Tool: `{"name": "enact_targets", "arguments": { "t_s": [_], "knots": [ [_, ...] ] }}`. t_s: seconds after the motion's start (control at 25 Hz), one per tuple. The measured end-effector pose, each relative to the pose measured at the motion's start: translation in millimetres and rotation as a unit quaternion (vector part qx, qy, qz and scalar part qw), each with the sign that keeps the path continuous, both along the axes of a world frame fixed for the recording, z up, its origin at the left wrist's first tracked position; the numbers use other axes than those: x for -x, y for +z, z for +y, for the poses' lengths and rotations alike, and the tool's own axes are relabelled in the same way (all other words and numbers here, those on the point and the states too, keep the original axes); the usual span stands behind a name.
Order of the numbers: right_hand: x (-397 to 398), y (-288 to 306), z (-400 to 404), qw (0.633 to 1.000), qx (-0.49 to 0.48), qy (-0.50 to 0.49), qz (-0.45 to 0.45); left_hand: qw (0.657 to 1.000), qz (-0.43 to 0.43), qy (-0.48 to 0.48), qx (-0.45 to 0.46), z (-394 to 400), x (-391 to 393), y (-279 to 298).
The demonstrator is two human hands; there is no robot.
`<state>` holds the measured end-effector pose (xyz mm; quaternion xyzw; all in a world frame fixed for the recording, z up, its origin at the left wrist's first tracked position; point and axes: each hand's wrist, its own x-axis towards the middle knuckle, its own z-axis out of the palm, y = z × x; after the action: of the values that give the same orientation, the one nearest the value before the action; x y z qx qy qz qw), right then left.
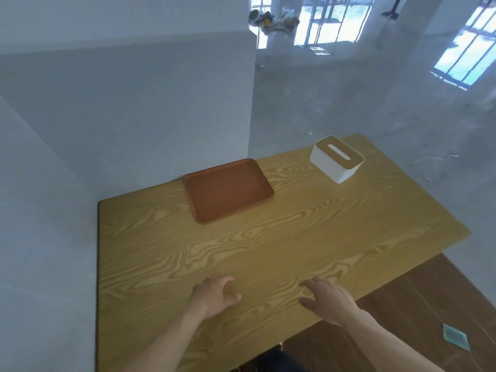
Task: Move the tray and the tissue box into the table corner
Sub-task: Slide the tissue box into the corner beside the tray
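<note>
A brown rectangular tray (228,189) lies flat on the wooden table (188,259), close to the far edge by the wall. A white tissue box (336,158) with a wooden slotted lid stands upright near the table's far right corner, apart from the tray. My left hand (214,294) hovers low over the near part of the table, fingers loosely curled and holding nothing. My right hand (328,299) is beside it to the right, fingers spread and empty. Both hands are well short of the tray and the box.
White walls (120,108) meet the table along its left and far sides. A glossy wall with window reflections stands behind the tissue box. Dark wooden floor (418,304) lies beyond the table's right edge, with a small green item (456,336) on it.
</note>
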<state>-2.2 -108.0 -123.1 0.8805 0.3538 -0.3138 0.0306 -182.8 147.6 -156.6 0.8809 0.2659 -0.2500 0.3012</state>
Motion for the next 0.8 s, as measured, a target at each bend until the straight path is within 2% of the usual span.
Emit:
{"name": "enact_targets", "arguments": {
  "t_s": [0.12,0.24,0.36,0.52,0.68,0.8],
  "knots": [
    [-6.7,31.0,-21.6,0.999,-0.04,-0.016,-0.028,0.997,-0.03,-0.065,0.032,-13.8,-30.9,25.3],
    [-25.0,61.3,-43.8,0.994,-0.078,-0.037,-0.071,0.992,-0.064,-0.109,0.021,-23.4,-69.5,52.7],
    [-52.5,84.7,-77.4,0.986,-0.112,-0.058,-0.112,0.978,-0.092,-0.187,-0.027,-39.3,-118.6,79.3],
    [-99.9,106.1,-131.5,0.979,-0.103,-0.065,-0.165,0.945,-0.112,-0.292,-0.096,-75.9,-191.3,111.5],
    [-148.7,119.2,-178.5,0.975,-0.098,-0.053,-0.191,0.911,-0.16,-0.344,-0.163,-114.9,-252.9,135.5],
    [-189.2,127.3,-205.0,0.974,-0.104,-0.026,-0.201,0.899,-0.189,-0.352,-0.182,-143.1,-291.8,149.9]
  ]
}}
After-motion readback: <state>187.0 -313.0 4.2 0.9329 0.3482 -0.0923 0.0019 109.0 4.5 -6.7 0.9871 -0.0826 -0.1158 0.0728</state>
